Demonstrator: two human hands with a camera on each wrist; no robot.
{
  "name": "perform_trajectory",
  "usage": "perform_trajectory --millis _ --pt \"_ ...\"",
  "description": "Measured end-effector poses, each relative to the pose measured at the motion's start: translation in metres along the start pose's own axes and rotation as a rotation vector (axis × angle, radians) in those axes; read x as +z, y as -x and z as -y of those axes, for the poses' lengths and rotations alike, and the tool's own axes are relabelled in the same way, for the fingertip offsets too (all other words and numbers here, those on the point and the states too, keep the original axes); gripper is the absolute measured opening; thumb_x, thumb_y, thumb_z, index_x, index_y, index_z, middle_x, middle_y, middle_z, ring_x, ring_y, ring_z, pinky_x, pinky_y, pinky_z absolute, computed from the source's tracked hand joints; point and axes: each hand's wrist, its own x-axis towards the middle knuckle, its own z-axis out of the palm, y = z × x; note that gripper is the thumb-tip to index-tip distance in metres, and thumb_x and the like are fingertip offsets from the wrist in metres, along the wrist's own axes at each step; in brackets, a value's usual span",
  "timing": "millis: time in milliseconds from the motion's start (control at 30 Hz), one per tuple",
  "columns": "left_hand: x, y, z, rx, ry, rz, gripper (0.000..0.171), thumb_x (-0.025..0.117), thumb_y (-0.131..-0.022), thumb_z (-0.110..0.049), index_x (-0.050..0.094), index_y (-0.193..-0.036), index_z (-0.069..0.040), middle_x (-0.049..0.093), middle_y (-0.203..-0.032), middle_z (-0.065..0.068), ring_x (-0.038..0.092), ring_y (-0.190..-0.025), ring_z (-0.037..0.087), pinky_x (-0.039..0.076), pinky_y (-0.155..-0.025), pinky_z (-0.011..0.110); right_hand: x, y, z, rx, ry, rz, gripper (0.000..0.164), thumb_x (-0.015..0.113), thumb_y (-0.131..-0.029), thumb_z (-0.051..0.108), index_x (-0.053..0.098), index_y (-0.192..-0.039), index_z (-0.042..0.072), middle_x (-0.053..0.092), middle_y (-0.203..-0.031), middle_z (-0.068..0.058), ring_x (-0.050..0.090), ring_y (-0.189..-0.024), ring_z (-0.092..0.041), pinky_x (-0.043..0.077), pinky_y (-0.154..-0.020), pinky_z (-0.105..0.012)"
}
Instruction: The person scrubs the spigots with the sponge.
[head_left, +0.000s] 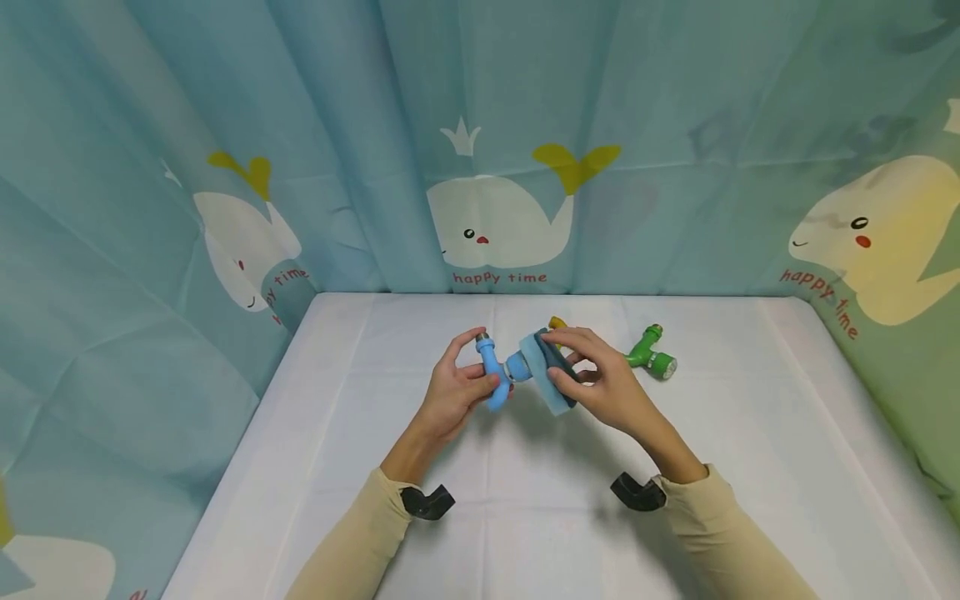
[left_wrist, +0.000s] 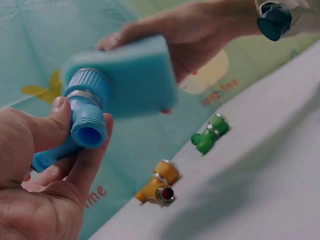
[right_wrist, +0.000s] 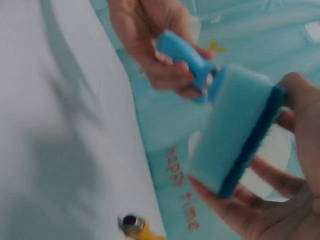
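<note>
Pinched between thumb and fingers of my left hand (head_left: 455, 390) is a blue plastic faucet (head_left: 492, 372), raised over the table. Its ribbed knob (left_wrist: 90, 84) points toward the right hand. My right hand (head_left: 603, 379) grips a sponge (head_left: 545, 373) by its edges, thumb on one side and fingertips on the other. The sponge has a thick light-blue foam layer and a thin dark-blue scouring layer (right_wrist: 252, 145), which lies on the right palm's side. The foam face is right at the end of the faucet's knob.
A green faucet (head_left: 651, 353) lies on the white-covered table (head_left: 337, 467) to the right. Behind the right hand, a yellow faucet (left_wrist: 159, 184) lies partly hidden in the head view. A blue curtain (head_left: 360, 150) with whale prints stands along the table's back and sides.
</note>
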Motion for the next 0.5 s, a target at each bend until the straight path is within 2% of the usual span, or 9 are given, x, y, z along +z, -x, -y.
perform_trajectory --millis 167,267,400,500 --pt "-0.003 0.001 -0.001 0.031 -0.025 0.046 0.076 0.059 -0.094 0.02 0.026 -0.157 -0.006 0.072 -0.104 0.022 0.076 -0.084 0.028 0.062 -0.084 0.045 -0.004 -0.001 0.0 0.008 -0.068 0.017 0.046 0.071 -0.096 0.005 0.062 -0.14 0.014 0.057 -0.141 -0.007 0.062 -0.096 -0.027 0.061 -0.073 -0.032" --pt "-0.004 0.0 -0.004 0.046 -0.068 0.076 0.076 0.061 -0.093 0.019 0.028 -0.157 -0.005 0.072 -0.102 0.021 0.076 -0.082 0.028 0.062 -0.081 0.041 -0.004 -0.003 0.002 0.018 -0.124 0.075 0.045 0.069 -0.098 0.007 0.062 -0.141 0.016 0.057 -0.14 -0.006 0.062 -0.098 -0.028 0.061 -0.073 -0.032" --pt "-0.005 0.001 -0.006 0.023 -0.165 0.094 0.076 0.065 -0.091 0.018 0.032 -0.155 -0.006 0.073 -0.105 0.021 0.076 -0.082 0.026 0.062 -0.082 0.037 -0.011 -0.005 -0.001 0.03 -0.063 0.151 0.042 0.071 -0.097 0.006 0.066 -0.137 0.015 0.061 -0.133 -0.007 0.065 -0.091 -0.023 0.059 -0.066 -0.03" --pt "-0.006 0.001 -0.008 0.013 -0.239 0.108 0.078 0.069 -0.09 0.014 0.032 -0.155 -0.007 0.073 -0.109 0.024 0.076 -0.084 0.026 0.061 -0.084 0.036 -0.016 -0.006 0.001 0.011 -0.064 0.184 0.042 0.07 -0.097 0.004 0.066 -0.137 0.014 0.061 -0.134 -0.007 0.066 -0.09 -0.022 0.059 -0.068 -0.03"
